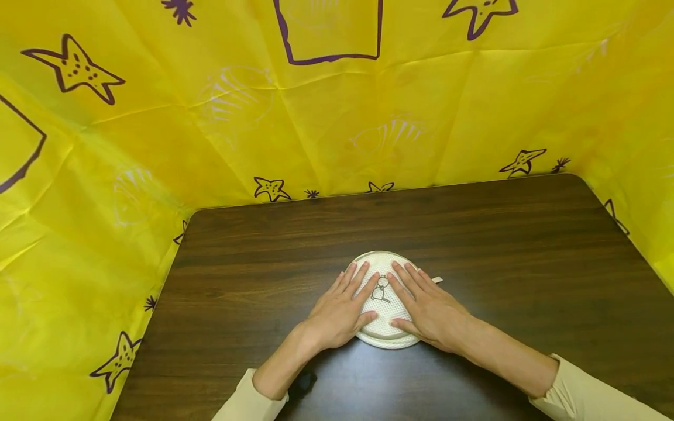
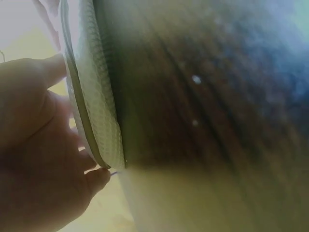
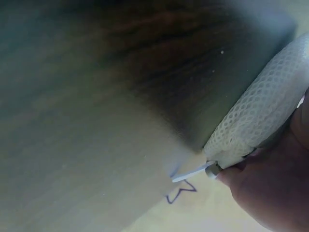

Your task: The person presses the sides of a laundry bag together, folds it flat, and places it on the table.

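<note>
A round white mesh laundry bag (image 1: pixel 383 320) lies flat on the dark wooden table (image 1: pixel 253 251), with a small dark line drawing on its top. My left hand (image 1: pixel 337 313) rests on its left half, fingers straight and spread. On the right half lies my right hand (image 1: pixel 434 313), also with straight fingers. The thumbs point toward each other without touching. In the left wrist view, the bag's mesh side (image 2: pixel 99 96) and rim stand beside the fingers. A pale tab (image 3: pixel 190 173) sticks out from the bag's edge in the right wrist view.
Yellow cloth (image 1: pixel 326 128) with starfish and shell drawings hangs behind the table and along both sides. The table's far edge meets this cloth. A small dark object (image 1: pixel 303 383) shows beside the left wrist; its kind is unclear.
</note>
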